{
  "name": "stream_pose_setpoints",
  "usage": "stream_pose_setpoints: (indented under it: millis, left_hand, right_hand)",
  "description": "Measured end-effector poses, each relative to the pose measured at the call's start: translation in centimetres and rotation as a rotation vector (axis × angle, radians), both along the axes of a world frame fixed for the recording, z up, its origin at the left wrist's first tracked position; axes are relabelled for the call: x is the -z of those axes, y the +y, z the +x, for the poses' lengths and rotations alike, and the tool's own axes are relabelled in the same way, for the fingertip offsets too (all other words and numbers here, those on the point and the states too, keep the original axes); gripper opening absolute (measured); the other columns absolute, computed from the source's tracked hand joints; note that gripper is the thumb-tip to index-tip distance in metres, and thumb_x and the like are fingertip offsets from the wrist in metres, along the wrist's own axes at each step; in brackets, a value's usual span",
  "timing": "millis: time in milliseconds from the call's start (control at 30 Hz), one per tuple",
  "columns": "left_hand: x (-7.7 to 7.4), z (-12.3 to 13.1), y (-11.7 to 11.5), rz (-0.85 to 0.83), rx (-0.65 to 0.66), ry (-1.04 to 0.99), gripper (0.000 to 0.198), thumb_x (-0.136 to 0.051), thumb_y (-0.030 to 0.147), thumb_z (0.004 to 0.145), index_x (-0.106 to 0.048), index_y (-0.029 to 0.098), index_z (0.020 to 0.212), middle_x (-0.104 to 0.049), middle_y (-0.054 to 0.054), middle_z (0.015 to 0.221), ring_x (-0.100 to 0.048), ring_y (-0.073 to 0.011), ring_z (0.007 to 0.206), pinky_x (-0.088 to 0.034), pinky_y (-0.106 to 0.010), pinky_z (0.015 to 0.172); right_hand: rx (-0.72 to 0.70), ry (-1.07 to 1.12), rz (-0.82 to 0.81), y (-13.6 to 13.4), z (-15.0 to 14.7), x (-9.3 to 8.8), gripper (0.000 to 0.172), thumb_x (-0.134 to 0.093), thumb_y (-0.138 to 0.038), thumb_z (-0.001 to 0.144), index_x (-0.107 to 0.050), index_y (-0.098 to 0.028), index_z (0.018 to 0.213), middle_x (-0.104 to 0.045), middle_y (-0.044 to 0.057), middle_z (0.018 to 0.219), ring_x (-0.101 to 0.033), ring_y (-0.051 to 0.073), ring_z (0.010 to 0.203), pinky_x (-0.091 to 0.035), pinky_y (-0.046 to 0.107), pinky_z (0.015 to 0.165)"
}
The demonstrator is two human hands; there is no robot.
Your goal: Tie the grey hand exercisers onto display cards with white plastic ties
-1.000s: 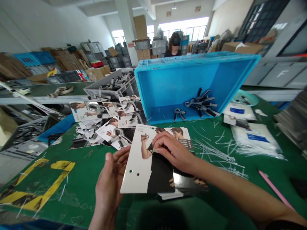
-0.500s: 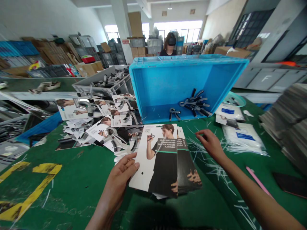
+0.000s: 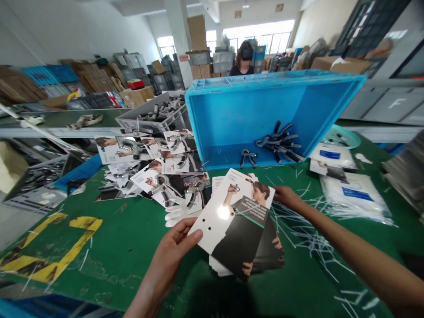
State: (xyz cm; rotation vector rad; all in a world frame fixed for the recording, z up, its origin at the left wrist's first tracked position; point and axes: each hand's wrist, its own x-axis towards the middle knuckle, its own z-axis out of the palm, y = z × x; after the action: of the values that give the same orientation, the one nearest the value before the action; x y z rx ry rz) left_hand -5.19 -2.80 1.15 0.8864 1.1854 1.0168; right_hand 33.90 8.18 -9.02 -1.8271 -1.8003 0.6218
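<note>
Tilted above a stack of similar cards, a printed backing card for a grip strengthener is pinched at its lower left edge by my left hand. My right hand is at the card's upper right corner, its fingertips partly hidden behind it and closed on that edge. Left of the stack lies a pile of cards with hand grippers fastened to them. Loose hand grippers lie inside a blue crate tipped on its side. White plastic ties are scattered under my right forearm.
Bags of white ties and a light green tray stand at the right. A grey crate of hand grippers is behind the card pile. Yellow tape marks the green table at left. Behind the blue crate is another person.
The top card has turned and lifted off the stack in my left hand. My right hand has moved left from above the ties to the card's corner. The view has shifted slightly.
</note>
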Motion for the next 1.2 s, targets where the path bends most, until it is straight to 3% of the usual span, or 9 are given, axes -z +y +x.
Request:
stream_pose_setpoints:
  millis: [100,233,367,467,567,667,800,1033,1200]
  left_hand:
    - [-0.1,-0.6,0.2,0.023,0.073,-0.01,0.029,-0.076,0.034,0.08,-0.072,0.015,0.101,-0.073,-0.007,0.093,-0.066,-0.0165,0.076,-0.052,-0.026,0.07]
    - [-0.8,-0.8,2.1,0.075,0.175,-0.017,0.027,-0.074,0.034,0.081,-0.071,0.014,0.099,-0.069,-0.005,0.083,-0.06,-0.0132,0.06,-0.052,-0.026,0.057]
    - [-1.4,-0.5,4.2,0.092,0.309,-0.011,0.027,-0.073,0.035,0.08,-0.07,0.015,0.098,-0.067,-0.003,0.076,-0.058,-0.0116,0.05,-0.05,-0.025,0.05]
    - [-1.5,-0.5,5.0,0.103,0.343,-0.013,0.025,-0.072,0.036,0.081,-0.07,0.016,0.097,-0.066,-0.001,0.072,-0.057,-0.0105,0.049,-0.049,-0.024,0.049]
    - [-1.5,-1.0,4.9,0.117,0.375,-0.01,0.024,-0.071,0.035,0.081,-0.069,0.016,0.096,-0.064,0.0,0.071,-0.055,-0.0098,0.049,-0.049,-0.023,0.049]
    - [-1.5,-1.8,4.5,0.116,0.382,-0.013,0.024,-0.07,0.034,0.083,-0.067,0.015,0.097,-0.062,0.0,0.069,-0.053,-0.0093,0.048,-0.048,-0.023,0.049]
    - [-1.4,-2.3,4.4,0.105,0.363,-0.019,0.025,-0.07,0.035,0.083,-0.066,0.015,0.098,-0.063,0.0,0.067,-0.054,-0.0092,0.046,-0.047,-0.022,0.048]
    - [-1.1,-2.0,4.9,0.113,0.358,-0.056,0.026,-0.069,0.035,0.084,-0.064,0.015,0.099,-0.063,0.0,0.068,-0.055,-0.0091,0.046,-0.047,-0.021,0.047]
    - [-1.1,-2.2,4.9,0.122,0.373,-0.063,0.025,-0.069,0.034,0.085,-0.064,0.015,0.101,-0.062,0.001,0.069,-0.054,-0.0094,0.046,-0.047,-0.022,0.047]
  right_hand:
    - [0.1,0.241,0.073,-0.5,2.1,-2.0,0.026,-0.067,-0.038,0.088,-0.066,-0.017,0.073,-0.061,0.001,0.056,-0.052,0.013,0.043,-0.042,0.029,0.044]
    - [0.176,0.596,0.25,-0.5,2.6,-7.9,0.029,-0.06,-0.044,0.091,-0.06,-0.023,0.071,-0.062,0.005,0.062,-0.052,0.013,0.046,-0.038,0.031,0.043]
    - [0.07,0.808,0.294,-1.4,-3.6,-14.5,0.02,-0.059,-0.041,0.093,-0.061,-0.024,0.082,-0.065,0.002,0.068,-0.05,0.009,0.044,-0.038,0.028,0.043]
    - [-0.313,0.888,0.124,-2.9,-11.3,-17.1,0.014,-0.065,-0.037,0.092,-0.059,-0.025,0.095,-0.073,0.002,0.081,-0.064,0.014,0.052,-0.052,0.029,0.05]
    - [-0.516,0.793,-0.03,-3.7,-17.1,-17.3,0.017,-0.063,-0.038,0.094,-0.059,-0.022,0.09,-0.072,0.001,0.076,-0.066,0.014,0.056,-0.055,0.026,0.05]
    - [-0.48,0.746,0.014,-3.4,-19.2,-16.5,0.019,-0.063,-0.037,0.094,-0.058,-0.021,0.086,-0.068,-0.001,0.068,-0.064,0.012,0.055,-0.054,0.023,0.048]
    - [-0.434,0.776,0.135,-3.3,-19.5,-15.6,0.015,-0.061,-0.034,0.096,-0.055,-0.022,0.089,-0.07,-0.001,0.074,-0.068,0.013,0.061,-0.057,0.024,0.055]
    - [-0.377,0.714,0.319,-4.1,-19.4,-15.4,0.011,-0.058,-0.031,0.098,-0.055,-0.023,0.09,-0.067,0.0,0.079,-0.067,0.014,0.064,-0.054,0.023,0.049]
    - [-0.393,0.624,0.373,-3.6,-19.1,-14.9,0.01,-0.056,-0.028,0.099,-0.055,-0.023,0.09,-0.068,-0.001,0.079,-0.067,0.014,0.067,-0.055,0.027,0.061]
